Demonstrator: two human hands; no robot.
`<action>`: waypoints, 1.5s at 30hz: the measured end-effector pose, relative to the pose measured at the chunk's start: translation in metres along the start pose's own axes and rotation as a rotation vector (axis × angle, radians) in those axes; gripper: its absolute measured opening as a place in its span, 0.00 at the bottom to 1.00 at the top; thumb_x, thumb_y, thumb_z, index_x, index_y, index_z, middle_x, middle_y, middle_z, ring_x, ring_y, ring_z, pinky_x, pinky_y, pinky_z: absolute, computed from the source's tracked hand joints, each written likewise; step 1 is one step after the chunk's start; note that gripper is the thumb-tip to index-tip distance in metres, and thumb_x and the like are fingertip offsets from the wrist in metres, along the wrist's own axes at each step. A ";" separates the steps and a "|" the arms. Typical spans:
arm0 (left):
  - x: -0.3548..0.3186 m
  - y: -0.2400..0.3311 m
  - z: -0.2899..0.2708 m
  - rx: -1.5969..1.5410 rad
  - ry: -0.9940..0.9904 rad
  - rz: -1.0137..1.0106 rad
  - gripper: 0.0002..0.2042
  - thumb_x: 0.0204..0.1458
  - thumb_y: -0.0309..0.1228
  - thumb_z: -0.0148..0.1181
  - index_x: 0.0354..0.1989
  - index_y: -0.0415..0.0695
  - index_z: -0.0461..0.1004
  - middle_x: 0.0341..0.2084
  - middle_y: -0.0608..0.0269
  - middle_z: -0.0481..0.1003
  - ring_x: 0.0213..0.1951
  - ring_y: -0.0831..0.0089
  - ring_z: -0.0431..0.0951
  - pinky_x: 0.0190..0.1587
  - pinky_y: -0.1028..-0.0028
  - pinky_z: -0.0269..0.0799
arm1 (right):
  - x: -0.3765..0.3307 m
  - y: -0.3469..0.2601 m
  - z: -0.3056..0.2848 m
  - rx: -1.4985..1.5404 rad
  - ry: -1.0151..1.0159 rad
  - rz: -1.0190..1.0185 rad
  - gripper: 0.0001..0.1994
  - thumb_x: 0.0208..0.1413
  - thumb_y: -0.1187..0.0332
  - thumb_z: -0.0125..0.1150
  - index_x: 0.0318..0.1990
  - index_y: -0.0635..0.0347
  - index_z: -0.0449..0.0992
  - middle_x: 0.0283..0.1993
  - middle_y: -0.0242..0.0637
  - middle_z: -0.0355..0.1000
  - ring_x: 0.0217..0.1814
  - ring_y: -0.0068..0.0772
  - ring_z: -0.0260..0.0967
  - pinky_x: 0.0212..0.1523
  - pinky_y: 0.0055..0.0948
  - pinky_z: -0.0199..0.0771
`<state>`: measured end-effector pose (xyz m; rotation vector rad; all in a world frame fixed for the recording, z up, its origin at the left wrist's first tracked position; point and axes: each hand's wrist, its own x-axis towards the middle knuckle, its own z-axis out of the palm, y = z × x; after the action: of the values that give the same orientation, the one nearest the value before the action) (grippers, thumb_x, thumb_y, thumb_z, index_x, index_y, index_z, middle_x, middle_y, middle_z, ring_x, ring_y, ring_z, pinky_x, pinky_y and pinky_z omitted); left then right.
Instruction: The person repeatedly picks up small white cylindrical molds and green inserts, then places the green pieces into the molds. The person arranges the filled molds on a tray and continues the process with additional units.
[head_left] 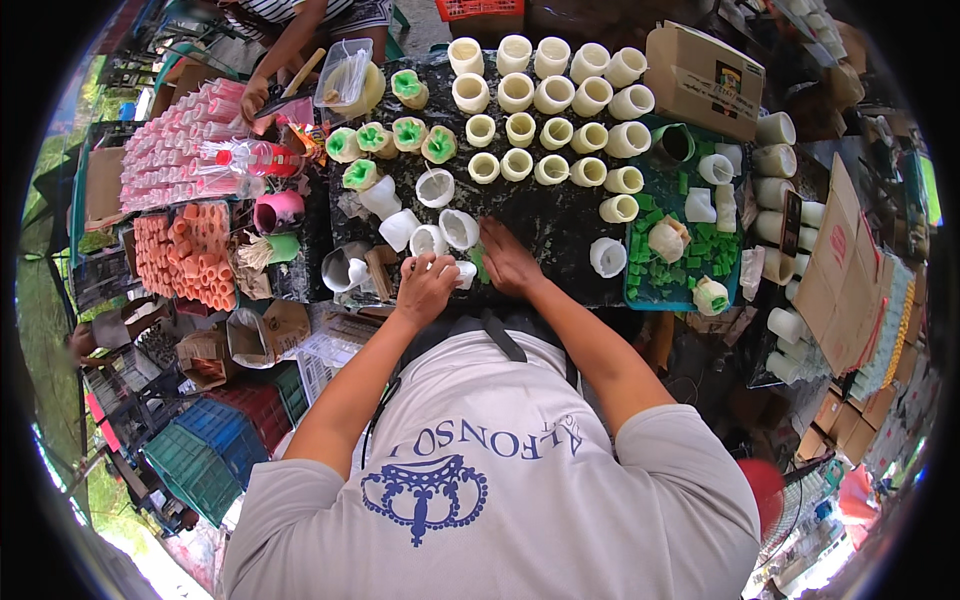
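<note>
Near the front edge of the black table, my left hand (pixel 428 288) has its fingers curled around a small white wax piece (pixel 465 275), which is partly hidden. Beside it, my right hand (pixel 508 260) rests on the table with fingers stretched out, holding nothing; a green scrap (pixel 479 264) lies next to it. Just beyond my left hand stand white wax cups (pixel 459 229), some tipped over. Further off are several cups with green filling (pixel 408 133). Rows of cream wax cups (pixel 554 94) stand to the right of these, some with wicks showing.
At the right, a teal tray (pixel 650 304) holds green chunks and white pieces. A cardboard box (pixel 703 80) stands behind it. At the left are pink-and-white bundles (pixel 185 140) and orange cups (pixel 185 255). A co-worker's hand (pixel 256 98) reaches in at the far left, near a clear tub (pixel 345 75).
</note>
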<state>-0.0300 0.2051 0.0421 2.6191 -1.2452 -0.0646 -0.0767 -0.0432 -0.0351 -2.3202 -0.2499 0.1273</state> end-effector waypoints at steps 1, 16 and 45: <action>-0.001 0.001 -0.004 -0.031 0.010 -0.008 0.15 0.52 0.38 0.76 0.46 0.58 0.78 0.54 0.78 0.78 0.63 0.67 0.71 0.66 0.56 0.56 | -0.010 -0.002 -0.007 0.058 0.001 0.000 0.35 0.70 0.62 0.56 0.79 0.73 0.59 0.85 0.60 0.52 0.88 0.63 0.48 0.86 0.55 0.49; 0.118 0.040 -0.053 -0.406 0.227 0.036 0.15 0.62 0.31 0.70 0.53 0.42 0.75 0.58 0.61 0.84 0.56 0.54 0.82 0.61 0.57 0.71 | -0.018 -0.035 -0.007 0.084 -0.222 0.275 0.44 0.70 0.50 0.57 0.82 0.73 0.50 0.87 0.64 0.44 0.91 0.64 0.39 0.88 0.55 0.42; 0.144 0.047 -0.047 -0.372 0.186 0.086 0.15 0.60 0.26 0.70 0.52 0.43 0.73 0.58 0.63 0.84 0.56 0.55 0.80 0.59 0.57 0.71 | -0.041 0.031 -0.049 -0.259 0.448 0.525 0.19 0.62 0.60 0.72 0.57 0.55 0.79 0.57 0.42 0.72 0.62 0.51 0.71 0.60 0.51 0.73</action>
<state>0.0331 0.0748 0.1075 2.1989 -1.1544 -0.0328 -0.1041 -0.1074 -0.0230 -2.5435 0.6013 -0.1769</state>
